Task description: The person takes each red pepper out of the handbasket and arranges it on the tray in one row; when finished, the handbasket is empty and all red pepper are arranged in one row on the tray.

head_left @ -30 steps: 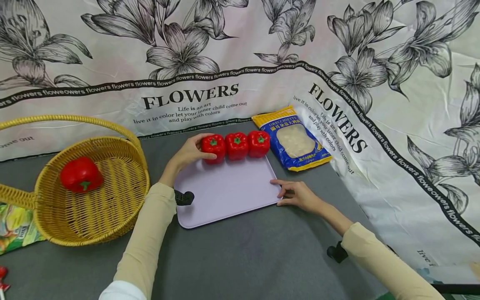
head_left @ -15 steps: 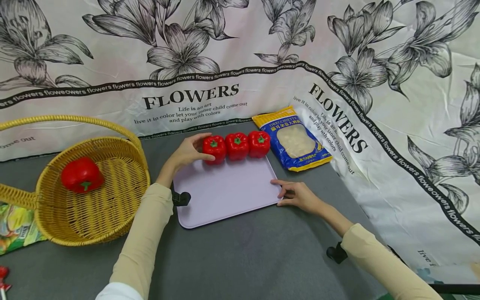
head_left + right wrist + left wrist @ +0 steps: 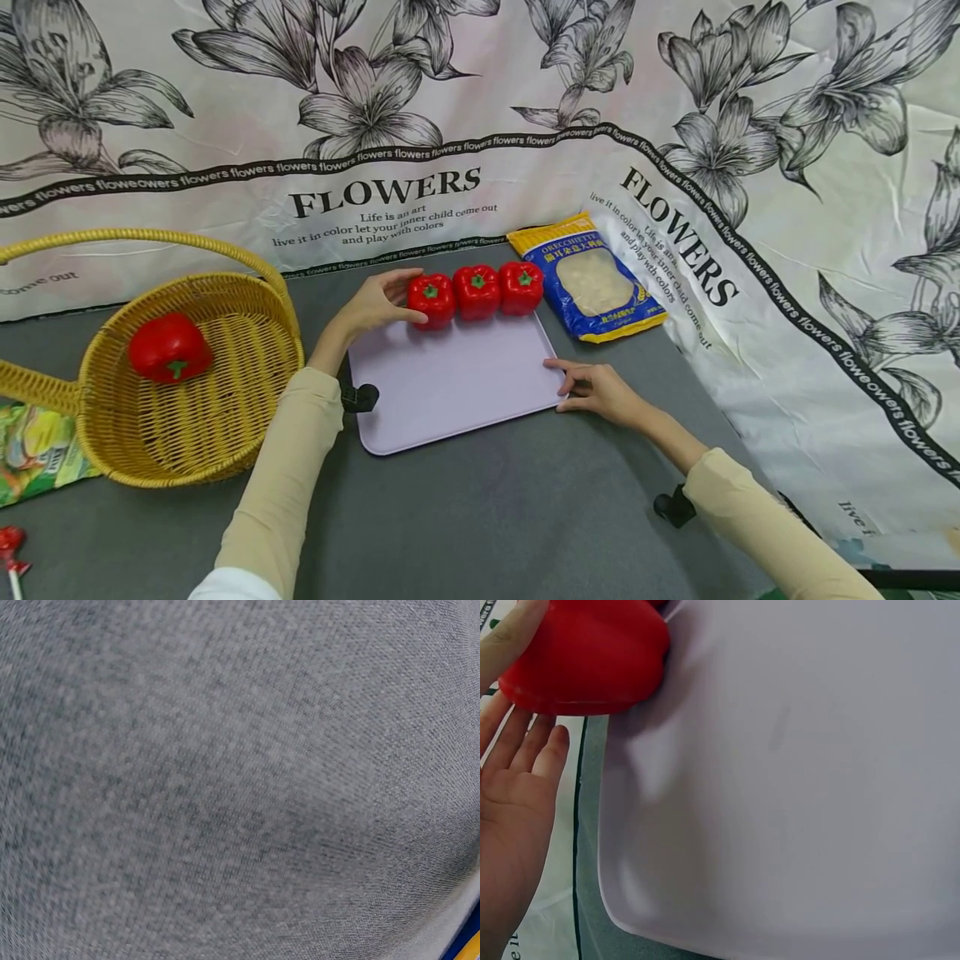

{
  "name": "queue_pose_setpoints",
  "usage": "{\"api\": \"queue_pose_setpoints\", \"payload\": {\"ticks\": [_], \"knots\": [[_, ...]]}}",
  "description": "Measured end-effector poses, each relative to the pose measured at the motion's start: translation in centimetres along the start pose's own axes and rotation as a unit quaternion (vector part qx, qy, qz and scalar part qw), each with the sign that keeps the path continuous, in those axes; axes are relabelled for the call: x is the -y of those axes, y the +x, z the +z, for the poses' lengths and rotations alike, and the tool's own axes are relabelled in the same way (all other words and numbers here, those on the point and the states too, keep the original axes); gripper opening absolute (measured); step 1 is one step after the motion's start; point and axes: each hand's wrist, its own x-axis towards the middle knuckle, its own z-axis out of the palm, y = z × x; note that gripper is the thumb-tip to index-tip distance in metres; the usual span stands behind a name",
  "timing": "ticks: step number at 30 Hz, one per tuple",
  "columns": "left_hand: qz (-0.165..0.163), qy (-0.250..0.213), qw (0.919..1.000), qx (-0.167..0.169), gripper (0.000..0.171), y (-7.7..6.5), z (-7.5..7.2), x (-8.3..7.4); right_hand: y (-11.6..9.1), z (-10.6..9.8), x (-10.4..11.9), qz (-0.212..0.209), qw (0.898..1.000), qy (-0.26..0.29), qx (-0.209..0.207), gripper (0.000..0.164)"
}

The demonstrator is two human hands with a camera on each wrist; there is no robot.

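My left hand (image 3: 371, 304) holds the leftmost red bell pepper (image 3: 435, 307) in the head view, thumb across its front and fingers at its back left. The left wrist view shows that bell pepper (image 3: 592, 656) between thumb and fingers, with the little finger apart from it. Two more bell peppers, a middle one (image 3: 477, 293) and a right one (image 3: 521, 288), complete a row along the far edge of a lilac tray (image 3: 457, 383). At the tray's front right corner, my right hand (image 3: 600, 392) grips the rim with thumb and fingers. The right wrist view shows mostly grey cloth, no hand.
Left of the tray stands a yellow wicker basket (image 3: 277, 392) with another red bell pepper (image 3: 171, 348) inside. A blue and yellow orecchiette bag (image 3: 596, 283) lies behind right. A green packet (image 3: 45, 446) and a red lollipop (image 3: 11, 542) are at far left. Flowered cloth hangs behind.
My left hand has drawn back slightly to the left, so its thumb covers less of the bell pepper. The right hand and the tray keep their place; the view has shifted slightly.
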Motion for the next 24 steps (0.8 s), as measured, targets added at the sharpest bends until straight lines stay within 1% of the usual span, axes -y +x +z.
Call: {"api": "queue_pose_setpoints", "payload": {"ticks": [7, 14, 20, 24], "knots": [[0.021, -0.005, 0.9997, 0.005, 0.075, -0.3, -0.2, 0.2, -0.1, 0.0, -0.2, -0.002, 1.0, -0.003, -0.004, 0.015], [0.019, 0.009, 0.9998, -0.006, 0.069, -0.3, -0.1, 0.1, -0.1, 0.0, -0.2, 0.002, 1.0, 0.002, -0.001, 0.014], [0.016, 0.006, 0.9998, -0.007, 0.07, -0.4, 0.0, -0.1, -0.1, 0.0, -0.2, 0.014, 1.0, 0.005, 0.001, 0.014], [0.019, 0.0, 0.9998, -0.001, 0.073, -0.4, -0.1, 0.0, -0.1, 0.5, -1.7, 0.016, 1.0, 0.008, -0.005, 0.014]]}}
